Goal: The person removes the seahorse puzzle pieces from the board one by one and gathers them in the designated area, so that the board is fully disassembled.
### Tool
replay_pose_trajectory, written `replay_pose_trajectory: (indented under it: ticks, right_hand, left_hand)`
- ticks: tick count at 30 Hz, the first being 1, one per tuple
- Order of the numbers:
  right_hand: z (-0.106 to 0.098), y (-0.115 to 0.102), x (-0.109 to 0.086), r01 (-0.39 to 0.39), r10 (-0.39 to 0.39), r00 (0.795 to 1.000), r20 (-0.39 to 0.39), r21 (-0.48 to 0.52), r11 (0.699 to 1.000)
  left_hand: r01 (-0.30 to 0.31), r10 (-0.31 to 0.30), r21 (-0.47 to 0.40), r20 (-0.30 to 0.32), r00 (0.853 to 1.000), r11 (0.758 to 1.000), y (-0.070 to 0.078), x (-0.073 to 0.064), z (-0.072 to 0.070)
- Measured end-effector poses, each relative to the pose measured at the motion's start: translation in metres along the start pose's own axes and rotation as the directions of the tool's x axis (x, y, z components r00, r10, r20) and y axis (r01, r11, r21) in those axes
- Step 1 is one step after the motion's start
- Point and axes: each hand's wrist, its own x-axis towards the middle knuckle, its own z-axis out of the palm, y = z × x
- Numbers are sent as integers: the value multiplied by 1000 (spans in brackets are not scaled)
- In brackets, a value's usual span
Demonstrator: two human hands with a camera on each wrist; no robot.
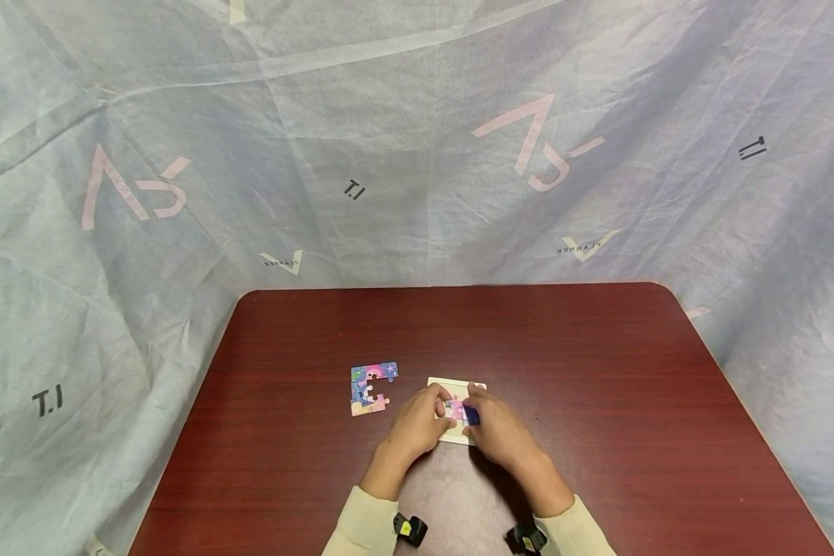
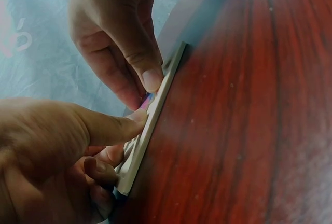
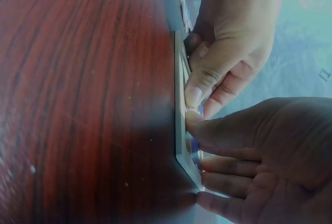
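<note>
A shallow light wooden puzzle tray [image 1: 453, 437] lies flat on the table, with both hands over it. My left hand [image 1: 417, 421] pinches a pink jigsaw piece [image 1: 454, 410] between thumb and fingers at the tray's left half. From the right, my right hand [image 1: 502, 428] grips a dark blue jigsaw piece [image 1: 472, 416] that sits against the pink one. In the left wrist view the two thumbs come close together over the tray's near rim [image 2: 139, 164]. Fingers hide much of both pieces and of the tray's inside.
Left of the tray lies a joined group of colourful jigsaw pieces [image 1: 358, 391], C-shaped with its gap to the right. The reddish-brown wooden table [image 1: 598, 347] has rounded far corners. Grey printed cloth [image 1: 403, 154] hangs behind it and at the sides.
</note>
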Motion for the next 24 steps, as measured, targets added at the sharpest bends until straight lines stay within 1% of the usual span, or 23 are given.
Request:
replay_pose_trajectory:
  ticks: [8, 16, 18, 24]
  right_hand:
    - [-1, 0, 0, 1, -1, 1000, -6, 10, 1000]
    - [-1, 3, 1, 4, -4, 999, -32, -5, 1000]
    - [-1, 3, 1, 0, -1, 1000, -31, -15, 1000]
    - [-1, 3, 1, -3, 2, 1000, -18, -17, 1000]
  left_hand:
    - [11, -11, 5, 9, 1000, 1000, 2, 0, -1]
    - [6, -6, 2, -11, 1000, 1000, 2, 0, 0]
    - [11, -11, 4, -11, 1000, 1000, 2, 0, 0]
    - [4, -4, 0, -10, 1000, 1000, 2, -1, -1]
